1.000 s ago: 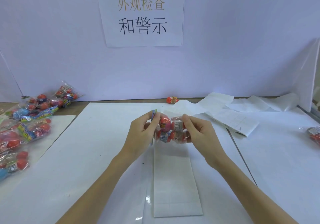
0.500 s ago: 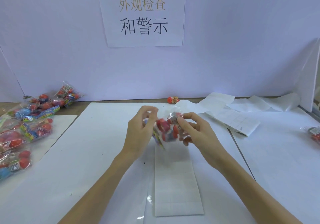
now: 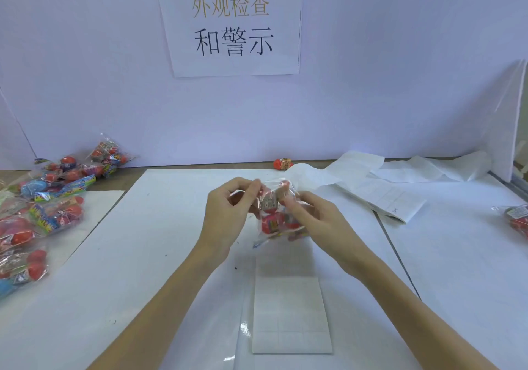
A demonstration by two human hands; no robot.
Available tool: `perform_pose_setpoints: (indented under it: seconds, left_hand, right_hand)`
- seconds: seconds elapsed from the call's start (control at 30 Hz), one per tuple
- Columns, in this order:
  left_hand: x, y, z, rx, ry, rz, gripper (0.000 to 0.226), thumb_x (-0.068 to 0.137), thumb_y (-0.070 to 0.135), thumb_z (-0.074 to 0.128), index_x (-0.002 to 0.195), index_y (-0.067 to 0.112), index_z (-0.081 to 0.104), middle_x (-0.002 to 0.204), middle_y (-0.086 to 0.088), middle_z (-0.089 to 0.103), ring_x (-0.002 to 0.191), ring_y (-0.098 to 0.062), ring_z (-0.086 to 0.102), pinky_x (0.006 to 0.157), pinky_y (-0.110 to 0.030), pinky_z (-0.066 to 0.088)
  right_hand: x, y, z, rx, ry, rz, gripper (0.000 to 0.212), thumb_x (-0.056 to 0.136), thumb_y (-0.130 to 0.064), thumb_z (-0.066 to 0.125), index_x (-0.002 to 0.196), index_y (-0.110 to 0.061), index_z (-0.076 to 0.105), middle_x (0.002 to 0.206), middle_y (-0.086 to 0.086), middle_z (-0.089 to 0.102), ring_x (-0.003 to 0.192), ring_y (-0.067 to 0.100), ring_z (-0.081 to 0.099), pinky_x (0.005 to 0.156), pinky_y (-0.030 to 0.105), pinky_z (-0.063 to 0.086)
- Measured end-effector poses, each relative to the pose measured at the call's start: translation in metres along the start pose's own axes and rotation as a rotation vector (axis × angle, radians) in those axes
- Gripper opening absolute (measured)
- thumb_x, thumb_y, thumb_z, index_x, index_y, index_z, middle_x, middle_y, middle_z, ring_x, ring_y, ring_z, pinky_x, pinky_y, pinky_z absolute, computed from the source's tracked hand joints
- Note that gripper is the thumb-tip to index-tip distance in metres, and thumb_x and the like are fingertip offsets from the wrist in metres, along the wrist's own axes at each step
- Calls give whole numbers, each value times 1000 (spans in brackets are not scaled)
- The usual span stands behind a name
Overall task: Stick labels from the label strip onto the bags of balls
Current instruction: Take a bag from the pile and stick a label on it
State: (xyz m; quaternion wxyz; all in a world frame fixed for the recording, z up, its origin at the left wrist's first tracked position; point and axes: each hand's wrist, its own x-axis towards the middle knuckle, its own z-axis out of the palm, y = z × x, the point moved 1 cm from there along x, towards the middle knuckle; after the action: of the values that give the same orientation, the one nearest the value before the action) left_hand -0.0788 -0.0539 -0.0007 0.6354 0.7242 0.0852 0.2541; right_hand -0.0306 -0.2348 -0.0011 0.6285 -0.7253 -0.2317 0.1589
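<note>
Bags of balls (image 3: 43,212) lie heaped at the far left of the surface (image 3: 143,255), clear wrappers over red and blue balls with bright printed header cards whose lettering is too small to read. Further in, the left hand (image 3: 228,215) is raised above the white sheets, thumb and forefinger pressed together on the top corner of the one bag (image 3: 277,215) held up between both hands. A small pale label (image 3: 268,204) shows on its front with what looks like a "6", the rest unreadable. The right hand (image 3: 317,221) takes the bag's other side, its fingertips (image 3: 287,198) curled onto the clear wrapper near the top, so each grip is pinching that bag. Directly below the bag, the label strip (image 3: 290,312) lies flat, a pale grid of blank stickers on glossy backing. On the wall behind hangs a paper sign (image 3: 233,23) reading "外观检查" in yellow and "和警示" in black. A lone red ball (image 3: 282,164) sits at the foot of the wall. To the right, loose paper strips (image 3: 380,192) trail across the surface, one with a faint handwritten mark. At the far right edge lies another bag (image 3: 518,221), partly out of view.
</note>
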Motion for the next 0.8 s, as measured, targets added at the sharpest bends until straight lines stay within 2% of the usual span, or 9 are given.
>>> perform_pose_setpoints:
  seconds: [0.1, 0.2, 0.23, 0.3, 0.4, 0.5, 0.6, 0.7, 0.8]
  left_hand:
    - [4, 2, -9, -1, -80, 14, 16, 105, 12, 58, 112, 16, 72, 96, 0, 68, 79, -18, 66, 68, -27, 56]
    - [0, 5, -8, 53, -232, -24, 26, 101, 41, 64, 109, 20, 75, 95, -2, 70, 81, -18, 65, 71, -24, 54]
    - [-1, 6, -6, 46, -246, -49, 31, 99, 47, 64, 100, 18, 76, 93, -5, 72, 82, -23, 67, 72, -27, 56]
    - [-2, 6, -4, 38, -200, -43, 29, 99, 38, 65, 87, 14, 75, 94, -12, 72, 85, -33, 68, 72, -35, 57]
    - [-1, 6, -3, 2, -102, -7, 22, 100, 24, 67, 84, 15, 78, 96, -11, 72, 83, -24, 69, 67, -27, 55]
    - [-1, 7, 0, -109, -33, -51, 21, 100, 25, 66, 89, 16, 81, 104, -3, 73, 93, -20, 75, 68, -31, 61]
    - [-1, 4, 2, -38, 81, 26, 21, 102, 31, 64, 92, 21, 80, 104, 0, 74, 91, -20, 75, 65, -28, 61]
    - [-1, 3, 2, -7, 142, 71, 23, 104, 35, 61, 92, 23, 78, 101, -8, 72, 80, -17, 72, 56, -21, 54]
    - [0, 1, 1, -14, 153, 56, 28, 105, 36, 58, 89, 23, 77, 83, -5, 65, 59, -8, 65, 44, -17, 44]
  right_hand:
    - [0, 0, -4, 31, -7, 20, 21, 98, -28, 73, 114, -16, 68, 91, 1, 81, 78, 18, 78, 66, 26, 61]
    - [-2, -3, -4, -125, -20, -32, 12, 94, -39, 76, 96, -27, 75, 75, -7, 76, 60, 6, 66, 57, 15, 48]
    - [-2, -2, -4, -168, -19, -43, 17, 96, -43, 73, 90, -28, 76, 71, -8, 73, 57, 4, 63, 56, 15, 46]
    - [-2, -2, -4, -227, 13, -47, 41, 101, -51, 58, 86, -18, 77, 69, -1, 72, 54, 4, 59, 59, 20, 46]
    - [-1, -3, -6, -252, 49, -28, 54, 108, -50, 37, 96, -19, 79, 69, 3, 74, 52, 3, 56, 60, 21, 47]
    - [-2, -6, -1, -142, 23, -45, 46, 110, -46, 34, 111, -26, 75, 76, -2, 78, 61, 3, 65, 61, 21, 53]
    - [-1, -7, -1, -37, -75, 23, 48, 106, -51, 44, 114, -14, 74, 93, 0, 81, 82, 14, 76, 68, 29, 60]
    - [-4, -5, -5, -11, -245, 83, 28, 107, -33, 58, 121, -11, 68, 104, 5, 81, 94, 26, 79, 76, 31, 61]
    - [-5, -4, -11, 77, -327, 95, 25, 112, -20, 48, 123, -6, 66, 113, 9, 80, 99, 31, 78, 77, 28, 61]
